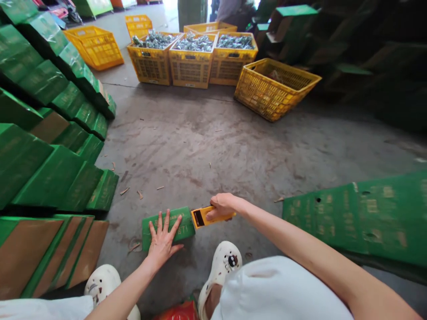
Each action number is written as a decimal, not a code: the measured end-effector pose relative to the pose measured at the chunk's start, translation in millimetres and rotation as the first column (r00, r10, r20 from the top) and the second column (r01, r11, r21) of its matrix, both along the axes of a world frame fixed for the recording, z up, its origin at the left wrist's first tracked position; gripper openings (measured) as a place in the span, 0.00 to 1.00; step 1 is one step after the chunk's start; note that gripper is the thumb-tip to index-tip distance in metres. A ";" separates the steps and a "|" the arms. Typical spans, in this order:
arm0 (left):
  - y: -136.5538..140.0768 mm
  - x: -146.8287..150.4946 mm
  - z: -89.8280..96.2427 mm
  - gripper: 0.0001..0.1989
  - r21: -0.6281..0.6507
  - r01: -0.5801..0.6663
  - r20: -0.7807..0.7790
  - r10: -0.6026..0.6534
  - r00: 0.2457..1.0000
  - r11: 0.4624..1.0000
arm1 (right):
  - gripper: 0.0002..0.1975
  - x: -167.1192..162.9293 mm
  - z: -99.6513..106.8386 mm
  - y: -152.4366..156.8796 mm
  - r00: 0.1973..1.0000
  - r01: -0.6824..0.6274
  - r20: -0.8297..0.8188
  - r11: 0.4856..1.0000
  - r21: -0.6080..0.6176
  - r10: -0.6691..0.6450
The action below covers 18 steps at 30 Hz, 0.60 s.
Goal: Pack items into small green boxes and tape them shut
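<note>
On the floor in front of me lies a small green cardboard box (185, 228) with pale printed lettering. My left hand (162, 238) presses flat on top of it, fingers spread. My right hand (222, 208) is closed around a flat yellow-orange object (203, 217) with a dark panel; its exact kind is not clear. The far end of that object meets the right end of the green box. Whether it goes inside or only touches the edge, I cannot tell. My white clogs stand on either side of the box.
Stacked green cartons (50, 173) rise along the left. More green boxes (360, 218) lie at the right. Ahead stand yellow crates (191, 69) filled with small metallic-looking pieces, beside a tilted yellow crate (267, 93). A red package (180, 311) sits between my feet.
</note>
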<state>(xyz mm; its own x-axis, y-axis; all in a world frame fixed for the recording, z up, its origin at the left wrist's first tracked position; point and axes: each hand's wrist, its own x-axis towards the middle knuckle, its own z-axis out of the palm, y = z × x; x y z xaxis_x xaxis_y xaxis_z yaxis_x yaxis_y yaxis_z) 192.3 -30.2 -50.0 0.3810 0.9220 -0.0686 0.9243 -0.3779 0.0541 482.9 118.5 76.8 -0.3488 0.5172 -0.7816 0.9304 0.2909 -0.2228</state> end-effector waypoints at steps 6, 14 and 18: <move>2.8 12.2 -4.7 0.56 0.014 0.198 0.045 -0.198 0.979 0.980 | 0.29 4.2 -15.5 -2.0 0.997 0.069 -0.022 0.995 -0.074 -0.070; 2.3 19.2 -5.6 0.57 0.019 0.173 0.005 -0.173 0.985 0.985 | 0.29 29.9 0.5 -2.6 0.975 0.156 -0.135 0.978 -0.138 -0.175; 3.1 18.5 -4.5 0.57 -0.014 0.167 0.005 -0.167 0.986 0.986 | 0.29 61.8 17.9 -1.7 0.981 0.183 -0.041 0.977 -0.111 -0.189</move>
<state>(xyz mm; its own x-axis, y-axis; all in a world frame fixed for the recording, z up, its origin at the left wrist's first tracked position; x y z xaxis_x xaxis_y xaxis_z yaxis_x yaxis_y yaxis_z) 210.8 -27.1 -54.5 0.5299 0.8443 -0.0792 0.8480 -0.5262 0.0643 544.7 116.7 94.8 -0.2954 0.4914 -0.8193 0.9526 0.0858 -0.2920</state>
